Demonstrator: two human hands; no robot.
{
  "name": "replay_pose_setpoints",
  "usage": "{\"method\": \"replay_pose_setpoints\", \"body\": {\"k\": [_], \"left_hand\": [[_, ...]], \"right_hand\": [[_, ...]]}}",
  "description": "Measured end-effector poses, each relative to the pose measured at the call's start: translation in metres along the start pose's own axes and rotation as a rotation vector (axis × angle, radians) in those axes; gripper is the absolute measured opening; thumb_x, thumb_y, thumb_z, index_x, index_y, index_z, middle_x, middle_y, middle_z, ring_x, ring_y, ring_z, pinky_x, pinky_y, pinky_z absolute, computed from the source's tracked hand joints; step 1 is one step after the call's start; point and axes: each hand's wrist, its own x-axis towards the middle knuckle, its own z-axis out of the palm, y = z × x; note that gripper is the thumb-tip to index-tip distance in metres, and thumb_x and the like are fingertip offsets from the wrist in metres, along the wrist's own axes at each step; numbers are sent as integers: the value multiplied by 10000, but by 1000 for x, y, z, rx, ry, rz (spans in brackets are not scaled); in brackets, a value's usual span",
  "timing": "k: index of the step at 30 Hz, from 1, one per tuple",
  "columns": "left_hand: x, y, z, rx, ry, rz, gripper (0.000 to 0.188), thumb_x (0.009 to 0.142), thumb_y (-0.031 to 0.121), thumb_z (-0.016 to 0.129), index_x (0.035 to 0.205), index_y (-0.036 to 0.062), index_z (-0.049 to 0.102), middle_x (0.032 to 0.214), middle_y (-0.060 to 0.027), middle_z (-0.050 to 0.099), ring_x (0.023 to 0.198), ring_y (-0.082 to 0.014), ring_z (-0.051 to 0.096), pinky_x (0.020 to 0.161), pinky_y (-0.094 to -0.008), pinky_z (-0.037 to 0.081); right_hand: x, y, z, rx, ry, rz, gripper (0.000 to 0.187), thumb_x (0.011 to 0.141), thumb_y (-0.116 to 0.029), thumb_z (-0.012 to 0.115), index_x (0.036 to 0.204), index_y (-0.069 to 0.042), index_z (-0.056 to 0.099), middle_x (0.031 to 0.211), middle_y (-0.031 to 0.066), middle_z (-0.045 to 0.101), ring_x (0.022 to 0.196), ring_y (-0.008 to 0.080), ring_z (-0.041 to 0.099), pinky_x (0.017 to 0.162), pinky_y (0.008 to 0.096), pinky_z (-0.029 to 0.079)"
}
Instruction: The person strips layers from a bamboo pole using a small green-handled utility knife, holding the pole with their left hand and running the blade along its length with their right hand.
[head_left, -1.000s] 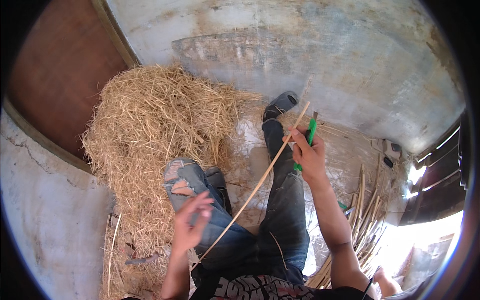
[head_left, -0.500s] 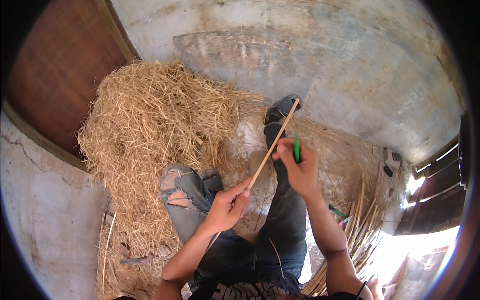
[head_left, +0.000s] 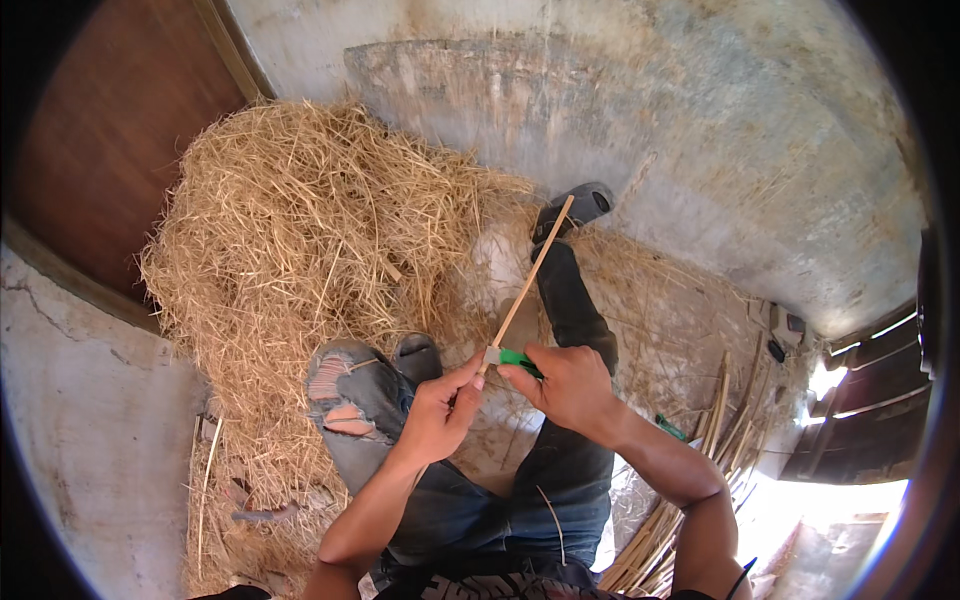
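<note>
A thin, pale bamboo-like stick slants up and away over my lap. My left hand grips it low down, thumb and fingers closed round it. In my right hand is a green-handled utility knife. Its short blade lies across the stick just beyond my left fingertips and appears to touch it. The stick's lower end passes under my left hand and forearm, partly hidden.
A big heap of straw fills the left and far left, beside a brown door. More sticks lie in a bundle at right. A knife-like tool rests near the straw. A stained wall stands ahead.
My right hand has come down and left, bringing the knife blade onto the stick by my left fingers. The stick's far end has shifted slightly left.
</note>
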Motion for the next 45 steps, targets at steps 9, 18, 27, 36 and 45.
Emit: {"method": "replay_pose_setpoints", "body": {"k": [9,18,27,36,45], "left_hand": [[-5,-11,-1,177,-69,89,404,1042,88,556,1440,16,547,694,67,483,577,-15,407,506,-214,345],[-11,-4,7,-51,8,16,394,1011,33,582,1402,-8,574,708,66,485,615,-11,403,532,-208,342],[-1,10,23,18,-9,4,404,1020,68,585,1414,-16,557,715,80,438,623,1,364,525,-202,307],[-9,2,28,113,-60,23,417,1021,73,584,1429,-4,547,705,77,465,603,-6,400,522,-203,344],[-52,-14,3,-39,-121,-112,398,1075,99,483,1462,10,513,634,70,428,504,-16,377,467,-204,320]], "right_hand": [[38,59,-11,-312,272,195,470,973,-507,608,826,-62,645,608,165,615,598,381,662,535,475,516],[1,97,-66,-44,250,443,454,1004,-446,602,876,-12,638,598,224,582,530,417,579,532,488,444],[-22,6,-18,-8,5,30,451,934,-534,658,826,-96,635,569,143,611,525,374,637,478,478,503],[-3,53,-23,-148,133,320,540,960,-588,581,808,-74,646,613,192,646,602,420,668,538,511,529],[-32,179,-63,43,452,590,518,1016,-413,588,770,41,631,680,297,576,646,473,582,597,499,437]]}}
